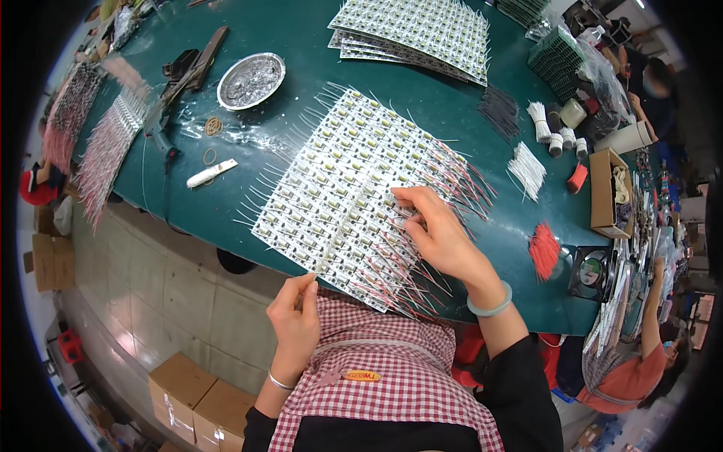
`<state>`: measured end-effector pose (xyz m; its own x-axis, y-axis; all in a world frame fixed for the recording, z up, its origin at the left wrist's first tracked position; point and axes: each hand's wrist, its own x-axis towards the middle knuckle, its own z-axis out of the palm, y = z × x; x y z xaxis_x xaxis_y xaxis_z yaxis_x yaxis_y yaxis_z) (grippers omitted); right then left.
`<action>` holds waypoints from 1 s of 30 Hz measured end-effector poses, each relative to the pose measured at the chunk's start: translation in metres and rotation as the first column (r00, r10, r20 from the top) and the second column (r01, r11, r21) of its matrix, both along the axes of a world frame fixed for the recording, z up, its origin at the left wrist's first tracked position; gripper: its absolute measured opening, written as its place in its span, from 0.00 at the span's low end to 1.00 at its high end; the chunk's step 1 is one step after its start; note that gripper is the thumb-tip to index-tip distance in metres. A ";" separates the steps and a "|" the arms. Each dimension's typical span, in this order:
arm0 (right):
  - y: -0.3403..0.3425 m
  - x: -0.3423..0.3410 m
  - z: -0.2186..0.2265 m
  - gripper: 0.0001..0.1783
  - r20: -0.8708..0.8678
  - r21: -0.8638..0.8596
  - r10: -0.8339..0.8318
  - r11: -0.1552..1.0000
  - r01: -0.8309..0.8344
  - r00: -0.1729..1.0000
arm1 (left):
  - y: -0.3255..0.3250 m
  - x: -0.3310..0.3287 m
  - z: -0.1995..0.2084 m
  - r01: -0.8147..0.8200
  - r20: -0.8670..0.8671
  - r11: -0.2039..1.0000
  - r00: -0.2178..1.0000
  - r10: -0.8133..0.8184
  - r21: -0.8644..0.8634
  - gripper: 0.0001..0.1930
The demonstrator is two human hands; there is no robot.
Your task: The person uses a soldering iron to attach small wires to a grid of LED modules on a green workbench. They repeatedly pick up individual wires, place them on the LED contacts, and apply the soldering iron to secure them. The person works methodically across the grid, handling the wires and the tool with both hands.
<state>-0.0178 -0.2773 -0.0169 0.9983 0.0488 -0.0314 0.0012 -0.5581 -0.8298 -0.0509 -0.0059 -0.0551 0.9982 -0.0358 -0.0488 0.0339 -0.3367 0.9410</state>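
A white panel of small circuit boards (320, 177) lies tilted on the green table before me. Its rows carry small yellowish components, and thin white wires stick out along the left edge. Red and white wires (399, 264) fan out from its right side. At the panel's near edge, my left hand (295, 320) is closed in a pinch; whatever is between the fingertips is too small to name. My right hand (444, 237) reaches over the wired side from the right. Its forefinger and thumb are apart over the boards, with nothing visible between them.
Stacked panels (414, 38) lie at the far side. A metal bowl (251, 80), a white-handled tool (212, 173) and a glue gun (160, 135) are left. Red wires (544, 252), white wires (527, 171) and a cardboard box (610, 192) lie right. A co-worker (633, 369) sits nearby.
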 end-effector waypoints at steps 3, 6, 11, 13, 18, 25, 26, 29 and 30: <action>-0.002 0.009 0.000 0.27 -0.007 -0.017 0.047 0.999 -0.047 0.999 | -0.002 0.000 -0.003 0.007 0.083 0.999 0.996 -0.010 0.043 0.05; 0.000 0.013 0.000 0.26 -0.030 -0.006 0.046 0.999 -0.046 0.998 | -0.005 0.003 0.001 0.033 0.132 0.994 0.990 -0.047 0.107 0.06; -0.007 0.013 -0.009 0.24 -0.056 0.106 0.026 0.994 -0.020 0.998 | -0.008 0.004 -0.001 0.060 0.161 0.989 0.984 -0.081 0.136 0.06; -0.009 0.018 -0.008 0.21 -0.117 0.266 -0.049 0.961 0.079 0.992 | -0.007 0.003 -0.001 0.035 0.114 0.996 0.993 -0.044 0.078 0.06; -0.024 0.044 -0.015 0.17 0.080 0.021 -0.104 0.994 0.103 0.991 | -0.010 0.000 0.011 0.031 0.120 0.986 0.991 -0.051 0.163 0.06; -0.013 0.062 -0.010 0.18 0.038 -0.118 -0.012 0.993 0.017 0.999 | -0.015 0.008 0.004 0.068 0.179 0.982 0.979 -0.100 0.175 0.06; -0.013 0.062 -0.008 0.18 0.023 -0.117 -0.009 0.993 0.011 1.000 | -0.015 0.007 0.003 0.062 0.166 0.987 0.982 -0.087 0.148 0.06; -0.019 0.064 -0.021 0.19 0.063 -0.078 -0.002 0.997 0.007 0.998 | -0.015 0.009 0.002 0.079 0.152 0.994 0.984 -0.090 0.076 0.08; -0.022 0.065 -0.025 0.19 0.091 -0.059 -0.001 0.998 0.007 0.996 | -0.014 0.009 0.000 0.096 0.147 0.994 0.984 -0.102 0.051 0.09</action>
<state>0.0469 -0.2995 -0.0423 0.9973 0.0454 0.0573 0.0731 -0.6061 -0.7920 -0.0419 -0.0196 -0.0552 0.9860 -0.1359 0.0964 -0.1410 -0.3725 0.9172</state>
